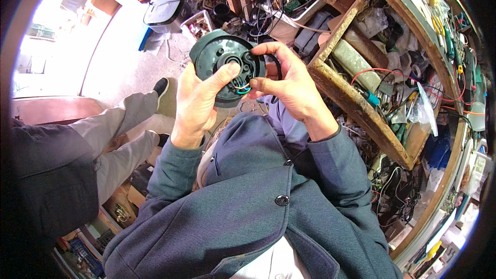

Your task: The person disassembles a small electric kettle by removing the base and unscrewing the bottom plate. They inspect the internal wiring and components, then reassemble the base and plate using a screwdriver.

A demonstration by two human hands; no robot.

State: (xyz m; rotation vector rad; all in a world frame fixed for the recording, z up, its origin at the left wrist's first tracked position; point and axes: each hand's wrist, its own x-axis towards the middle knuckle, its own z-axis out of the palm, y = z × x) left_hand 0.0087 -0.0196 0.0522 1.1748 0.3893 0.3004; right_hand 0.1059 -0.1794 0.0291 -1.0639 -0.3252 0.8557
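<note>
A round dark plastic appliance base (209,51) is held up in front of my chest, its inner side facing me. It has a ring-shaped fitting near its middle and a projecting lip at the upper left. My left hand (195,104) grips its left side, the thumb lying over the central part and the other fingers hidden behind. Thin coloured wires (242,90) show beneath that thumb. At the right edge, my right hand (295,85) has its index finger on the rim and its thumb near the wires. A black cord (278,64) curves beside the right fingers.
An open wooden drawer (356,111) full of tools and wires juts out at the right, below a cluttered workbench (429,26). Another person's legs (116,124) extend in from the left. A bin-like box (164,10) and loose cables stand at the back.
</note>
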